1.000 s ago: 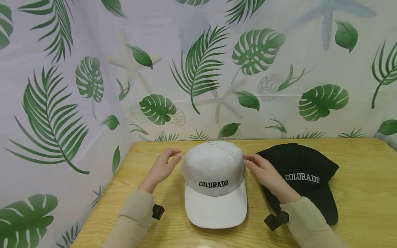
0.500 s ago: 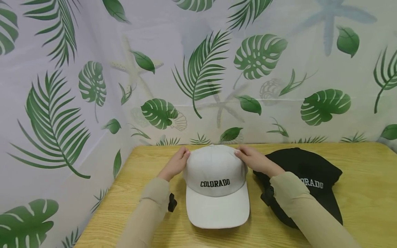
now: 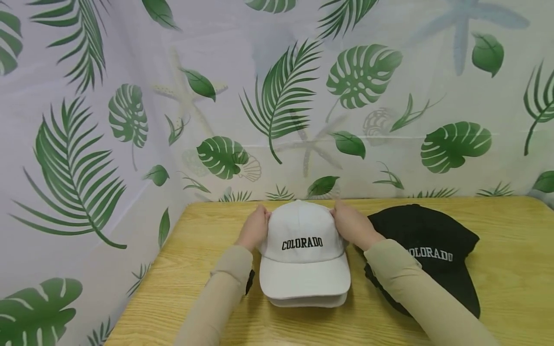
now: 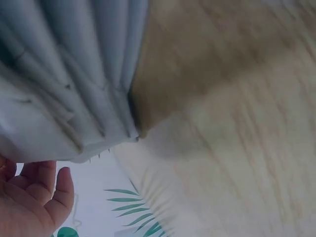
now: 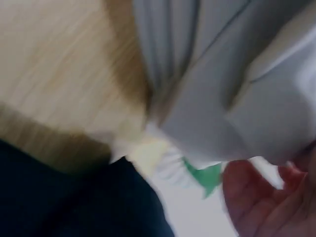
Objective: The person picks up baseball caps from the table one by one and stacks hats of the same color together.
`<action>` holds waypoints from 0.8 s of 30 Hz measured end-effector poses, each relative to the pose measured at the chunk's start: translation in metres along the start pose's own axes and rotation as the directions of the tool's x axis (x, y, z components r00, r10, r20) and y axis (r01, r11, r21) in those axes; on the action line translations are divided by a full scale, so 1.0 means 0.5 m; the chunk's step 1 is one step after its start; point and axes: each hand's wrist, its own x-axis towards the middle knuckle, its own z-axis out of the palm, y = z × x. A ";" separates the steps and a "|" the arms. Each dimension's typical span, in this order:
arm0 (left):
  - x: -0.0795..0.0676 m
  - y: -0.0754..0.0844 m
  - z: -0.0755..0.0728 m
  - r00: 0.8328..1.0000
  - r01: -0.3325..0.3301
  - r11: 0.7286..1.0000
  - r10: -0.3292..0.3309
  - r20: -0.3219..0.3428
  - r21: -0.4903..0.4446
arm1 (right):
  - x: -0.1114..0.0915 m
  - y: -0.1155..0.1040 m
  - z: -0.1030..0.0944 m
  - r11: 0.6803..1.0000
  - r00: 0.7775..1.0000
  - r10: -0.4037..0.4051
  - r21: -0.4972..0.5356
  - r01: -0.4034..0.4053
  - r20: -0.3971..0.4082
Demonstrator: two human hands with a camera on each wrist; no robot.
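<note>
A white baseball cap [image 3: 303, 221] with black COLORADO lettering faces me at the middle of the table. Its front is raised a little, and a second white brim [image 3: 309, 302] shows underneath. My left hand [image 3: 254, 227] grips the cap's crown at its left rear. On the opposite side, my right hand [image 3: 352, 225] pinches the crown's right rear. Curled fingers of the left hand show under the folded pale fabric [image 4: 64, 98] in the left wrist view. In the right wrist view, the right fingers [image 5: 242, 190] bend at the fabric's lower edge.
A black COLORADO cap [image 3: 421, 223] lies to the right, partly behind my right sleeve [image 3: 415, 288]. The wooden table [image 3: 510, 269] ends at a leaf-printed cloth [image 3: 277, 96] behind and to the left.
Both hands moved inward from beside the white cap and took hold of its crown. The cap has risen and tipped slightly, exposing the brim below it.
</note>
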 end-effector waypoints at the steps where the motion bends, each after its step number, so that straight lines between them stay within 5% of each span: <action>1: 0.001 0.002 -0.001 1.000 -0.006 1.000 0.006 0.010 0.002 | -0.010 -0.002 -0.005 1.000 0.999 -0.024 -0.007 0.023 -0.023; 3: 0.003 0.004 -0.002 1.000 -0.008 1.000 0.007 0.029 0.009 | -0.039 -0.014 -0.017 0.993 0.989 -0.119 -0.035 0.117 -0.089; 6: 0.005 0.003 -0.002 0.998 0.005 1.000 -0.005 0.060 0.002 | -0.102 -0.044 -0.031 0.925 0.916 -0.374 -0.130 0.358 -0.142; 9: 0.006 -0.003 -0.012 0.996 0.015 0.999 -0.012 0.093 -0.030 | -0.166 -0.076 -0.033 0.793 0.811 -0.585 -0.217 0.569 -0.011; 11: 0.009 -0.010 -0.018 0.992 0.016 0.998 -0.007 0.129 -0.067 | -0.197 -0.091 -0.026 0.736 0.771 -0.627 -0.238 0.633 0.112; 14: 0.014 -0.021 -0.024 0.984 0.035 0.990 -0.010 0.181 -0.138 | -0.221 -0.104 -0.007 0.695 0.756 -0.622 -0.301 0.653 0.202; 16: 0.016 -0.028 -0.021 0.974 0.083 0.975 -0.035 0.225 -0.207 | -0.229 -0.110 0.009 0.673 0.758 -0.619 -0.360 0.646 0.204; 19: 0.015 -0.035 -0.015 0.950 0.161 0.931 -0.056 0.307 -0.327 | -0.240 -0.112 0.029 0.609 0.733 -0.657 -0.451 0.653 0.174; 24: 0.020 -0.045 -0.003 0.902 0.180 0.848 0.060 0.428 -0.499 | -0.246 -0.110 0.033 0.560 0.692 -0.711 -0.496 0.664 0.124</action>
